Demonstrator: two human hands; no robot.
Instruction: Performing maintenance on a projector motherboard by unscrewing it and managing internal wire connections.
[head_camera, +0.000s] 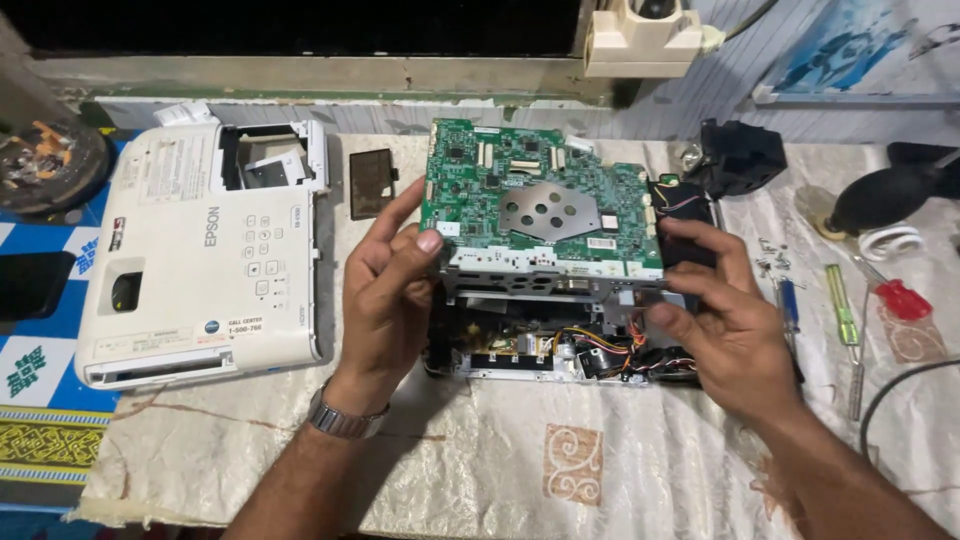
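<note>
Here, cream patterned tablecloth (600, 470), cluttered windowsill (300, 75)

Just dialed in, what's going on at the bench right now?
A person's left hand and right hand grip a green circuit board by its sides, tilted up over an opened device chassis with coloured wiring exposed. The white top cover lies to the left; screwdrivers lie to the right on the cloth.
</note>
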